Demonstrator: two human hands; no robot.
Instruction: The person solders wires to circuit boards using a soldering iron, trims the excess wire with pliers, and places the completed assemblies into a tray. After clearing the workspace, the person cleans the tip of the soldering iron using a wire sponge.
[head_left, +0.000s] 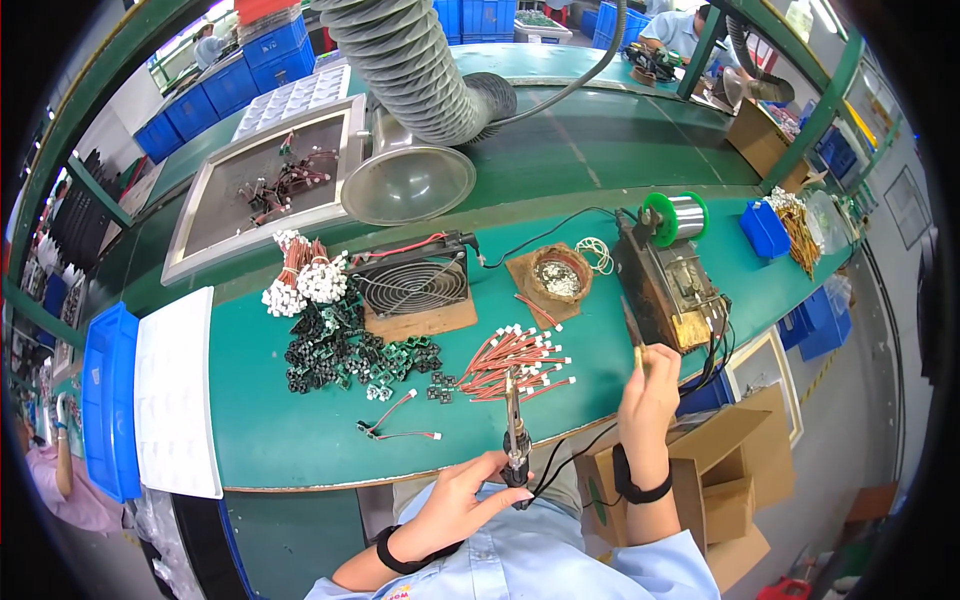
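My left hand (462, 505) is closed round the black handle of a soldering iron (516, 440), whose metal tip points away at the table's front edge. My right hand (650, 390) pinches a slim dark tool with a brass-coloured part (636, 335); its exact kind is unclear. That tool is beside the soldering unit (672, 275) with its green solder spool (676, 219). Beyond the iron lies a spread of red-and-black wire leads with white connectors (515, 360). Left of these are a heap of small black parts (340, 350) and one part with two leads attached (400, 425).
A small fan (412, 283), bundled leads (305, 275) and a round dish (558, 275) stand farther back. White trays (175, 390) and a blue bin (112, 400) line the left. An extraction hose (420, 70) hangs overhead. Cardboard boxes (715, 470) are at lower right.
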